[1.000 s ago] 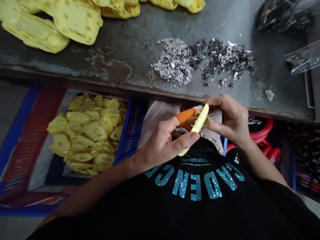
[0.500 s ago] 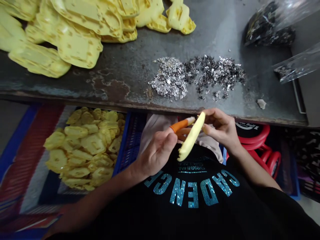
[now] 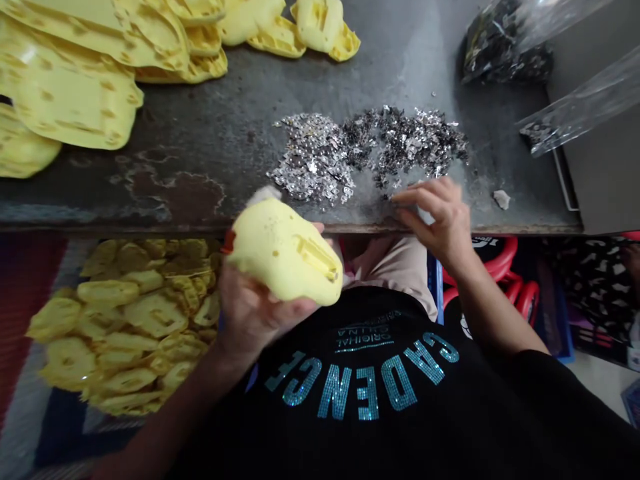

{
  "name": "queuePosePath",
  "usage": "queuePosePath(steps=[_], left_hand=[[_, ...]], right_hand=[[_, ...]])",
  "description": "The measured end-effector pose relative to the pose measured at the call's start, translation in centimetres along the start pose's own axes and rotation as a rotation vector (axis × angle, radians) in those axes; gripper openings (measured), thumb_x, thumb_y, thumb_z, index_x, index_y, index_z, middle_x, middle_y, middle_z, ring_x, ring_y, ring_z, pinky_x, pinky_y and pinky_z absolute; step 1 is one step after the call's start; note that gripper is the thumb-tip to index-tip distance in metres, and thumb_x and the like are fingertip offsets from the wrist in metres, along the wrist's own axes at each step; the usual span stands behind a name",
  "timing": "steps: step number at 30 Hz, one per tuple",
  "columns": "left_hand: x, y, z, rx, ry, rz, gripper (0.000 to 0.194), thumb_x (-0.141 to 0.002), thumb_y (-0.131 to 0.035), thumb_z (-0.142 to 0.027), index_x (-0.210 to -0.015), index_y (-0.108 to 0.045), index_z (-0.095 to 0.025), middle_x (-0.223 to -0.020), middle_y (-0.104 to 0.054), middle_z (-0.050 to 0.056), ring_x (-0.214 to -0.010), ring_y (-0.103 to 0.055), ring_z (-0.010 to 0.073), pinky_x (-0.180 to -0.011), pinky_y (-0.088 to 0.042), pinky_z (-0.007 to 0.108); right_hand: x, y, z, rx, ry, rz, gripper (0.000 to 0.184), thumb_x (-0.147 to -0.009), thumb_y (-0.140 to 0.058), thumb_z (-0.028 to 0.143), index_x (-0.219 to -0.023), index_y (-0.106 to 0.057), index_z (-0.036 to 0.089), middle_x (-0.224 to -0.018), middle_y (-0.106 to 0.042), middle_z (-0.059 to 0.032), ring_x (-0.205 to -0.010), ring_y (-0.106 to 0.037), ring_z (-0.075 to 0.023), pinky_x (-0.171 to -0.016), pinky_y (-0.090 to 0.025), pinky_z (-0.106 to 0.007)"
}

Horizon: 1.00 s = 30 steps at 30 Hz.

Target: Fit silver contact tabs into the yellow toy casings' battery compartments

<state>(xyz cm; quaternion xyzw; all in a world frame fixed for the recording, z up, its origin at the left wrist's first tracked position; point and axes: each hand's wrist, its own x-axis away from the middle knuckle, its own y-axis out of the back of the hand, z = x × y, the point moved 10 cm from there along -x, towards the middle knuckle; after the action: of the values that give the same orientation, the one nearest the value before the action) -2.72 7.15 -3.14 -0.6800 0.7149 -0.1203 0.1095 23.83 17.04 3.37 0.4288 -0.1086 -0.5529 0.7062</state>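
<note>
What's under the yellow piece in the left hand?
The left hand reaches beneath the yellow piece; an orange finger cover shows at its edge. The piece's underside, and whatever touches it there, are hidden.

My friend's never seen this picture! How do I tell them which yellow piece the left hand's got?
Find the grey metal table across the top, then look just below its silvery pile of small metal parts. There, the left hand holds a rounded yellow plastic piece with a long slot-like recess. It's the only yellow one in a hand; others are heaped elsewhere.
</note>
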Motion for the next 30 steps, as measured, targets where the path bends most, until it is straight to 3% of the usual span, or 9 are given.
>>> queuePosePath(steps=[1,3,6,9,15,21,25,30], left_hand=[[-0.3,0.2,-0.2,0.053,-0.003,-0.045,0.095,-0.089,-0.102,-0.056,-0.175,-0.061,-0.047,-0.164,-0.081,0.001,-0.150,-0.078,0.0381,-0.115,-0.074,0.050],[-0.9,-0.1,0.0,0.148,0.046,-0.086,0.090,-0.086,-0.104,-0.066,-0.165,-0.071,-0.040,-0.148,-0.088,0.004,-0.134,-0.084,0.0358,-0.105,-0.075,0.046],[-1.1,-1.4,1.2,0.270,0.196,-0.083,0.085,-0.084,-0.104,-0.077,-0.153,-0.080,-0.035,-0.142,-0.091,0.008,-0.118,-0.088,0.0328,-0.094,-0.076,0.041],[-0.7,-2.6,1.8,0.325,0.255,-0.083,0.090,-0.084,-0.098,-0.085,-0.154,-0.081,-0.031,-0.145,-0.089,0.012,-0.109,-0.088,0.0346,-0.089,-0.077,0.042],[0.1,-5.0,3.7,0.379,0.419,-0.022,0.090,-0.097,-0.079,-0.093,-0.156,-0.081,-0.024,-0.144,-0.089,0.015,-0.111,-0.087,0.0382,-0.092,-0.074,0.044],[0.3,-7.4,3.8,0.402,0.456,0.157,0.078,-0.102,-0.078,-0.089,-0.142,-0.085,-0.022,-0.119,-0.089,0.014,-0.086,-0.084,0.0263,-0.075,-0.072,0.038],[0.6,-7.5,3.4,0.331,0.452,0.133,0.075,-0.100,-0.079,-0.091,-0.138,-0.086,-0.026,-0.115,-0.089,0.009,-0.083,-0.084,0.0246,-0.072,-0.075,0.038],[1.0,-8.4,2.9,0.349,0.448,0.191,0.078,-0.095,-0.083,-0.094,-0.136,-0.086,-0.027,-0.114,-0.091,0.007,-0.091,-0.086,0.0291,-0.074,-0.076,0.042]], right_hand=[[-0.6,0.9,-0.6,0.186,0.036,-0.035,0.014,-0.115,-0.079,0.036,-0.122,-0.091,0.033,-0.120,-0.089,-0.0088,-0.121,-0.076,-0.0369,-0.110,-0.057,-0.060],[-1.7,0.7,-1.9,0.389,0.069,0.010,0.016,-0.115,-0.078,0.035,-0.125,-0.091,0.037,-0.125,-0.088,-0.0101,-0.125,-0.072,-0.0415,-0.108,-0.053,-0.064],[-2.4,-0.8,-3.2,0.439,0.071,0.100,0.012,-0.114,-0.081,0.039,-0.123,-0.089,0.038,-0.124,-0.087,-0.0099,-0.123,-0.069,-0.0409,-0.106,-0.053,-0.063],[-2.3,-0.9,-3.1,0.419,0.086,0.078,0.006,-0.112,-0.083,0.037,-0.114,-0.088,0.035,-0.117,-0.086,-0.0090,-0.120,-0.070,-0.0386,-0.104,-0.052,-0.059],[0.1,1.0,1.2,0.134,0.129,0.101,0.012,-0.115,-0.076,0.028,-0.117,-0.088,0.030,-0.106,-0.088,-0.0053,-0.102,-0.079,-0.0292,-0.095,-0.053,-0.047],[1.4,1.1,7.5,-0.220,0.253,0.235,0.008,-0.117,-0.077,0.030,-0.119,-0.085,0.030,-0.109,-0.090,-0.0024,-0.100,-0.085,-0.0252,-0.093,-0.060,-0.043],[1.6,0.7,9.0,-0.167,0.298,0.278,0.010,-0.120,-0.073,0.033,-0.121,-0.083,0.032,-0.109,-0.087,-0.0032,-0.100,-0.082,-0.0257,-0.093,-0.065,-0.044],[2.2,1.1,10.8,0.049,0.459,0.245,0.009,-0.122,-0.070,0.029,-0.122,-0.079,0.028,-0.112,-0.085,-0.0055,-0.101,-0.079,-0.0255,-0.092,-0.062,-0.045]])
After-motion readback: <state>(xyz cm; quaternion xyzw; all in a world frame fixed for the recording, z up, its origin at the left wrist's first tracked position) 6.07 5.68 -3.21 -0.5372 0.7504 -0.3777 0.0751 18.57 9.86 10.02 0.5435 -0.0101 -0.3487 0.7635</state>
